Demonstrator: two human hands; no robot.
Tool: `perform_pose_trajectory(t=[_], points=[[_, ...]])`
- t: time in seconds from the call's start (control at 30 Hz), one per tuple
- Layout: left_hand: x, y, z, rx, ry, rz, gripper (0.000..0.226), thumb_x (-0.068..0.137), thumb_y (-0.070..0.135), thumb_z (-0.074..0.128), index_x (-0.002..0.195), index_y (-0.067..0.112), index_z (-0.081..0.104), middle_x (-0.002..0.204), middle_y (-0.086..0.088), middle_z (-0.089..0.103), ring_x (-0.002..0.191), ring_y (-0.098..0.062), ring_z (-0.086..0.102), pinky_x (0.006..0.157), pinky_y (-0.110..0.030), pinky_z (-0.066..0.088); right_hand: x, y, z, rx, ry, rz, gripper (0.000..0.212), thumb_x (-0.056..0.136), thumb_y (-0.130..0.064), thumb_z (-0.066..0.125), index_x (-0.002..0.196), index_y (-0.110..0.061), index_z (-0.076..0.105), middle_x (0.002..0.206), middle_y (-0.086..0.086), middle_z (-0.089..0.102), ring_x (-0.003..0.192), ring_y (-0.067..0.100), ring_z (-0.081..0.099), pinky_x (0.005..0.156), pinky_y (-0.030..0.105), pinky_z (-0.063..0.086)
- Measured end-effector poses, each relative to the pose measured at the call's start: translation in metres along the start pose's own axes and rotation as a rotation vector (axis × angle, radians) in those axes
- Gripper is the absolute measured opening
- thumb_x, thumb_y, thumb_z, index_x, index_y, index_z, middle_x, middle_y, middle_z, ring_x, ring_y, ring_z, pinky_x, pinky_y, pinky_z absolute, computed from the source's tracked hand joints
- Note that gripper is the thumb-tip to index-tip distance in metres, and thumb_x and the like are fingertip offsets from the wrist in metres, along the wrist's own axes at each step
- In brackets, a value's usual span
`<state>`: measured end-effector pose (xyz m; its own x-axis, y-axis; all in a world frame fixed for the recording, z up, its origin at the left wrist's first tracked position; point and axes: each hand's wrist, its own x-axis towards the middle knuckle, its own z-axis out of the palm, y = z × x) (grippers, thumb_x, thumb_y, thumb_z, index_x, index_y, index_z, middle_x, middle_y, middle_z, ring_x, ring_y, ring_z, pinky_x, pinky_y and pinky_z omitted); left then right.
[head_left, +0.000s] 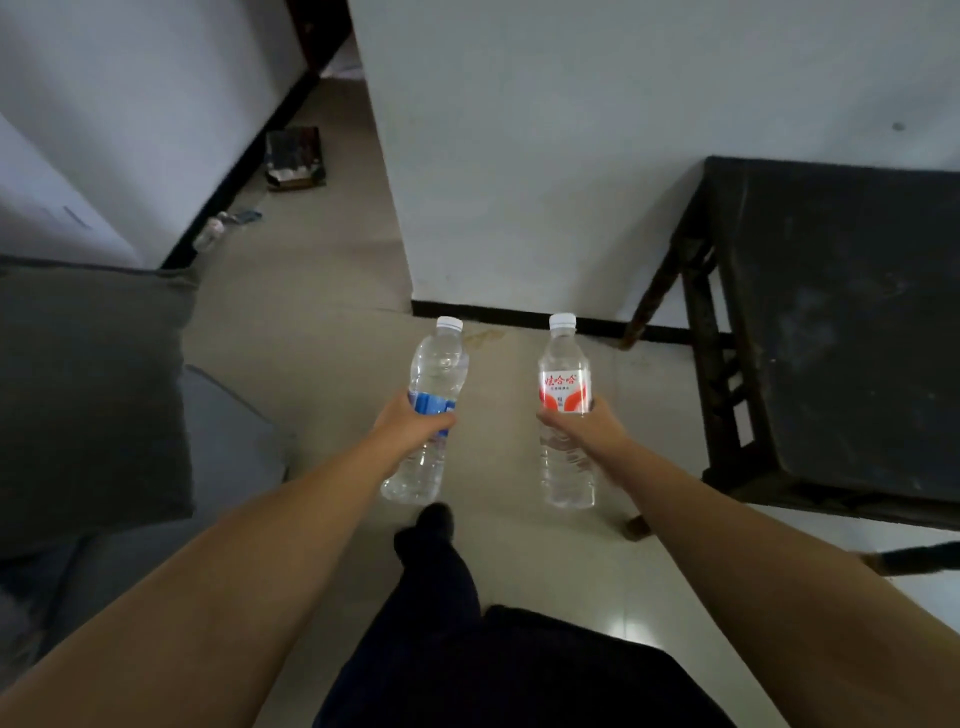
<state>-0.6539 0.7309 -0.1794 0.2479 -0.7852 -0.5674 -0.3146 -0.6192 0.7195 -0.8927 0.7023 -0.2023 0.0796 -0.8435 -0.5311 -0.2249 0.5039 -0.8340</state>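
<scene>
Centre: left bottle (439, 358) and right bottle (565, 384) are hanging side by side.
Right edge: desk (841, 322) is standing.
Left edge: cushion (88, 389) is lying.

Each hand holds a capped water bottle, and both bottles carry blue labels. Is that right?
Not quite. In the head view the left hand holds a blue-labelled bottle, but the right hand holds a red-labelled bottle. Both are capped.
</scene>
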Motion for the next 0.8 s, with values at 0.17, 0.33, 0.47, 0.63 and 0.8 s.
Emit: perform_pose_trajectory(t=[0.17,0.33,0.47,0.63,0.8], points=[[0.077,0.052,0.018,0.06,-0.145,0.042,0.053,0.078,0.023,0.075,0.123,0.012,0.049,0.114,-0.008,0.059,0.094,-0.02,0.058,0.082,-0.036,0.046,0.053,-0.023,-0.028,0.051,0.092,0.048,0.05,0.075,-0.026,0.079,0.116,-0.008,0.058,0.106,0.012,0.068,0.093,0.025,0.067,0.071,0.033,0.055],[0.164,0.13,0.024,0.157,-0.262,0.148,0.05,0.077,0.02,0.076,0.119,0.013,0.05,0.113,-0.007,0.06,0.094,-0.019,0.057,0.08,-0.033,0.046,0.12,-0.065,-0.053,0.127,0.251,0.074,0.042,0.078,-0.029,0.077,0.113,-0.016,0.058,0.103,0.005,0.068,0.096,0.024,0.066,0.067,0.03,0.051],[0.221,0.199,0.027,0.267,-0.29,0.235,0.046,0.076,0.023,0.077,0.11,0.016,0.046,0.103,-0.003,0.056,0.092,-0.019,0.055,0.078,-0.031,0.044,0.156,-0.099,-0.072,0.196,0.323,0.077,0.037,0.077,-0.028,0.077,0.107,-0.013,0.061,0.098,0.007,0.069,0.09,0.025,0.067,0.077,0.038,0.054],[0.266,0.262,0.054,0.362,-0.349,0.3,0.055,0.068,0.028,0.079,0.111,0.01,0.048,0.102,-0.007,0.055,0.09,-0.023,0.055,0.076,-0.032,0.044,0.175,-0.125,-0.092,0.266,0.421,0.029,0.024,0.083,-0.021,0.073,0.102,-0.014,0.06,0.094,0.008,0.068,0.085,0.021,0.067,0.071,0.032,0.055],[0.292,0.299,0.112,0.412,-0.497,0.29,0.054,0.075,0.022,0.076,0.119,0.01,0.047,0.111,-0.01,0.056,0.095,-0.023,0.057,0.079,-0.032,0.047,0.195,-0.122,-0.132,0.394,0.492,0.127,0.046,0.074,-0.035,0.078,0.111,-0.02,0.055,0.107,0.006,0.066,0.094,0.02,0.065,0.083,0.038,0.054]])
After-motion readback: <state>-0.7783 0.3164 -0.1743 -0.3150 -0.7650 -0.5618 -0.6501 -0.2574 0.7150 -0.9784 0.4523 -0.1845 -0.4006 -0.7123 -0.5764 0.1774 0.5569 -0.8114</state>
